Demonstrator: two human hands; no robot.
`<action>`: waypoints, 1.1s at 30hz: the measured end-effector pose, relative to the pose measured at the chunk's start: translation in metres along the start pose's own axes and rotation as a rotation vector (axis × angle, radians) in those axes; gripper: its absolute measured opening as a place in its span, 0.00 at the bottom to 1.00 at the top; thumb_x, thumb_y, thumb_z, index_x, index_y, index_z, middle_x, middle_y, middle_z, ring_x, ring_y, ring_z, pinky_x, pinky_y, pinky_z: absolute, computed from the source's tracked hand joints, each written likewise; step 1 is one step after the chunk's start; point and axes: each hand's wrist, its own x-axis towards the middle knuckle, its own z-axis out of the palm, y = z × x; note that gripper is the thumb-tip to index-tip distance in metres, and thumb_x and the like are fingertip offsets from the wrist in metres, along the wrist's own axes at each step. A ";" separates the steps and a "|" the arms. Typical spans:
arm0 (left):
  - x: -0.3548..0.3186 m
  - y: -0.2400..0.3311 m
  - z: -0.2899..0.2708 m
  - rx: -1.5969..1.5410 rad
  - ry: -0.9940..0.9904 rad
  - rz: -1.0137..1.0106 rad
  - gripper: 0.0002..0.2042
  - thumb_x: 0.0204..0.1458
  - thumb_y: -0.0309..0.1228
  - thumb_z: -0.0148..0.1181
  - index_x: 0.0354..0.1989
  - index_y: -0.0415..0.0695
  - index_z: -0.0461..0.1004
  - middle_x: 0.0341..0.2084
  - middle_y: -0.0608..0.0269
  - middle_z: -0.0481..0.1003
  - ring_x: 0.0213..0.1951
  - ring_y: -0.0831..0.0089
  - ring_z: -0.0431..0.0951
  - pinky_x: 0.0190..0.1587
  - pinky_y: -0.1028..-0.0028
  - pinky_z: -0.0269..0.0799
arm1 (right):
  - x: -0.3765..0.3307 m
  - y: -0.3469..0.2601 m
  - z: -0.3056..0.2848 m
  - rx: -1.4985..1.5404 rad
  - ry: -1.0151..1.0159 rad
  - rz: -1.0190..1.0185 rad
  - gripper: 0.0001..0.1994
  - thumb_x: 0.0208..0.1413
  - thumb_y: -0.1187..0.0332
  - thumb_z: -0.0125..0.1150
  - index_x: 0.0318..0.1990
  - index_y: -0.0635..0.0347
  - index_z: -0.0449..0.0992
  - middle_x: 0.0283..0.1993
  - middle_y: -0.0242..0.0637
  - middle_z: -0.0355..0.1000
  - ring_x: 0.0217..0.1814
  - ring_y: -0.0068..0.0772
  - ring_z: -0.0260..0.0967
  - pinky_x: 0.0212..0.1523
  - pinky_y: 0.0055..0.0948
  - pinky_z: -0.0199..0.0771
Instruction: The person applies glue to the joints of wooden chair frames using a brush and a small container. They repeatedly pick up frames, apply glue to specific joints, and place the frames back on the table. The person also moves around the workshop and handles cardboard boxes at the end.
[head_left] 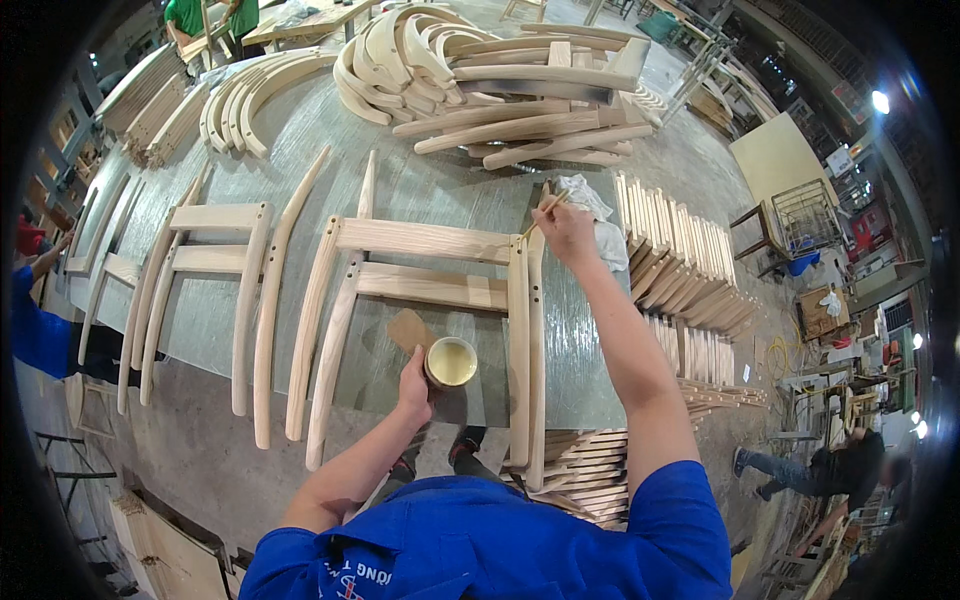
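Note:
My left hand [415, 387] is wrapped around a round cup [451, 362] of pale yellow liquid, held over the near edge of the table. A thin stick-like tool [530, 232] is pinched in my right hand [567, 230]; its lower tip meets the top right corner of a wooden chair frame [425, 238], by the dark holes there. Whether the tool ends in bristles I cannot make out. Two rails join the curved legs of this frame, which lies on the table. Just beyond the cup is a small flat piece of wood [408, 329].
More leg frames [210, 259] lie left on the metal-topped table [450, 190]. Curved parts [400, 70] are heaped at the far side. White cloth [585, 195] sits by my right hand; stacked slats [680, 240] stand to the right. A person in blue [45, 325] is at the left.

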 end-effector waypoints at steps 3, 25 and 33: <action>0.001 0.004 -0.003 0.017 -0.006 0.000 0.22 0.60 0.49 0.36 0.49 0.46 0.68 0.43 0.63 0.73 0.43 0.69 0.74 0.43 0.66 0.72 | 0.001 -0.007 -0.011 0.093 -0.012 0.032 0.10 0.52 0.59 0.55 0.28 0.54 0.71 0.21 0.36 0.71 0.30 0.42 0.70 0.36 0.42 0.64; 0.003 0.065 0.042 0.132 0.054 0.143 0.22 0.59 0.51 0.36 0.52 0.48 0.61 0.46 0.61 0.68 0.43 0.68 0.73 0.40 0.63 0.74 | -0.043 -0.061 -0.060 0.407 -0.073 -0.119 0.07 0.50 0.67 0.59 0.28 0.61 0.72 0.24 0.37 0.72 0.28 0.33 0.70 0.33 0.30 0.68; -0.010 0.074 0.085 0.166 -0.146 0.297 0.22 0.60 0.50 0.36 0.54 0.48 0.58 0.46 0.60 0.69 0.44 0.68 0.74 0.41 0.62 0.75 | -0.091 -0.079 -0.037 0.842 0.010 0.266 0.08 0.55 0.66 0.58 0.31 0.61 0.69 0.25 0.34 0.72 0.30 0.21 0.70 0.33 0.23 0.71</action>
